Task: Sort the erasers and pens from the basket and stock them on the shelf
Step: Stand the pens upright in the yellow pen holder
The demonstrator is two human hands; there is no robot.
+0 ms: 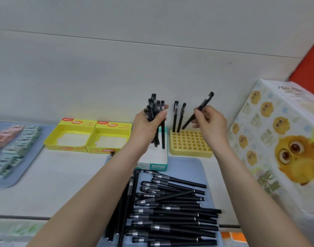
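Pen bundle [155, 108] gripped in curled left hand [148, 123]; single pen [203, 105] pinched by right hand [212, 122] fingertips above back edge of yellow holder [190, 144]; "TEST" printed on loose pens [170, 204] near front edge of shelf [63, 175], "48" on yellow boxes [70, 135].

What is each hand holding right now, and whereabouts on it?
The left hand grips a bundle of black pens just below their caps. The right hand pinches a single black pen near its middle.
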